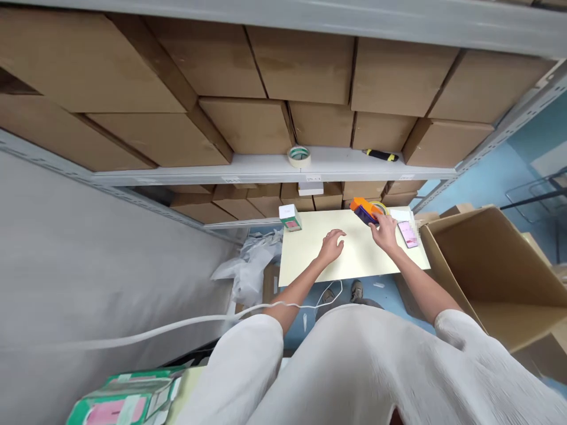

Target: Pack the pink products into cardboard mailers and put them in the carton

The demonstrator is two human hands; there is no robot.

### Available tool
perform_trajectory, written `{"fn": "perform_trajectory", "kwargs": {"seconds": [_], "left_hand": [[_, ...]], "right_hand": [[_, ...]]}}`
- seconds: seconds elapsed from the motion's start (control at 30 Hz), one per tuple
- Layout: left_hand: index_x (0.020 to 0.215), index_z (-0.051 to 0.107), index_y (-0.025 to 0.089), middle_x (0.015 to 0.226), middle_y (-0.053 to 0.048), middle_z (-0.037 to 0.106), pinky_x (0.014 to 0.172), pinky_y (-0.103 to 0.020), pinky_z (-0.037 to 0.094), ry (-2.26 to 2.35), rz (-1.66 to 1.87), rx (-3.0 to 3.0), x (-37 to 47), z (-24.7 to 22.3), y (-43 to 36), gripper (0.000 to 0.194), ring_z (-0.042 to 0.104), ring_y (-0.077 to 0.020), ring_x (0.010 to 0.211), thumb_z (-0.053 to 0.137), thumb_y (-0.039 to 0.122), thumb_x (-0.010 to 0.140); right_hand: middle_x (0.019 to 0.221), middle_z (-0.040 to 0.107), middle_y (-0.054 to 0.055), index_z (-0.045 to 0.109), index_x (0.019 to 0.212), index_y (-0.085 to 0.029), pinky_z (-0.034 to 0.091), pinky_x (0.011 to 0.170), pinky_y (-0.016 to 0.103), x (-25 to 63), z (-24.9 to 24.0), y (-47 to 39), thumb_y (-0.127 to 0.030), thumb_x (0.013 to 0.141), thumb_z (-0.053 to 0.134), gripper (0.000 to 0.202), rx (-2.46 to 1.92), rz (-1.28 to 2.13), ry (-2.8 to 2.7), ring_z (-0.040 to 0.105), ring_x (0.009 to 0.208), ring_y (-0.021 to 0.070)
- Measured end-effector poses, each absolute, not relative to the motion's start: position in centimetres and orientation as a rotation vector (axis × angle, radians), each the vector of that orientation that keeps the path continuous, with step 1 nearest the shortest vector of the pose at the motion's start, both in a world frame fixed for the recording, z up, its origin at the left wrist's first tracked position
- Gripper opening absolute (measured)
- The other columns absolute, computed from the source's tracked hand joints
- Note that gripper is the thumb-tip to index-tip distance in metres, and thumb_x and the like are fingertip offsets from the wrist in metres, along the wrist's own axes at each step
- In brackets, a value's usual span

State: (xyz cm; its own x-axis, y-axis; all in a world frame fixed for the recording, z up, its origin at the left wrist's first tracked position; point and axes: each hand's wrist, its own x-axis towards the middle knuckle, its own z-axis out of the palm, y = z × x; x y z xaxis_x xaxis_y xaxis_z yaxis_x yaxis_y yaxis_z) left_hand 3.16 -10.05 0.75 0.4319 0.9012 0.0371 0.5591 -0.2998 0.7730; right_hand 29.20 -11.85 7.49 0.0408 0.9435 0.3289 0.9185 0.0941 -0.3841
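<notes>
My right hand (385,231) is closed around an orange and dark blue tape dispenser (364,209) with a roll of yellowish tape in it, over the right part of a pale yellow board (305,260). My left hand (332,246) hovers over the middle of that board, fingers apart and slightly curled, holding nothing. At the board's far left corner stands a small white and green box (290,218) with a pink patch. A phone (408,234) with a lit pink screen lies right of my right hand.
Shelves of brown cartons (248,127) rise ahead. A masking tape roll (299,156) and a yellow-black utility knife (381,155) lie on the shelf edge. An open carton (496,265) stands at right. A white cable (177,323) crosses my left arm; green-pink packages (124,401) sit lower left.
</notes>
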Motion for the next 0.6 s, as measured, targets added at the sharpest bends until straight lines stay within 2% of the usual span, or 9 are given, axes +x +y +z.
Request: {"fn": "perform_trajectory", "kwargs": {"seconds": [0.33, 0.6], "left_hand": [[0.124, 0.071, 0.026, 0.141, -0.008, 0.066, 0.12, -0.051, 0.048, 0.961, 0.454, 2.045, 7.0, -0.9, -14.0, 0.035, 0.061, -0.0286, 0.136, 0.056, 0.013, 0.095], [0.124, 0.07, 0.026, 0.138, -0.008, 0.068, 0.118, -0.051, 0.05, 0.949, 0.354, 2.088, 8.0, -1.0, -14.3, 0.035, 0.062, -0.0286, 0.134, 0.056, 0.014, 0.095]], "right_hand": [[0.124, 0.071, 0.017, 0.065, 0.13, -0.019, 0.042, 0.097, 0.048, 33.2, -2.6, -20.2, -0.03, 0.094, 0.058, 0.038, -2.329, 0.346, -1.426, 0.058, 0.116, 0.0378], [0.12, 0.068, 0.017, 0.065, 0.121, -0.02, 0.045, 0.097, 0.046, 37.5, -8.3, -22.0, -0.025, 0.09, 0.059, 0.032, -2.441, 0.408, -1.196, 0.06, 0.117, 0.0356]]}}
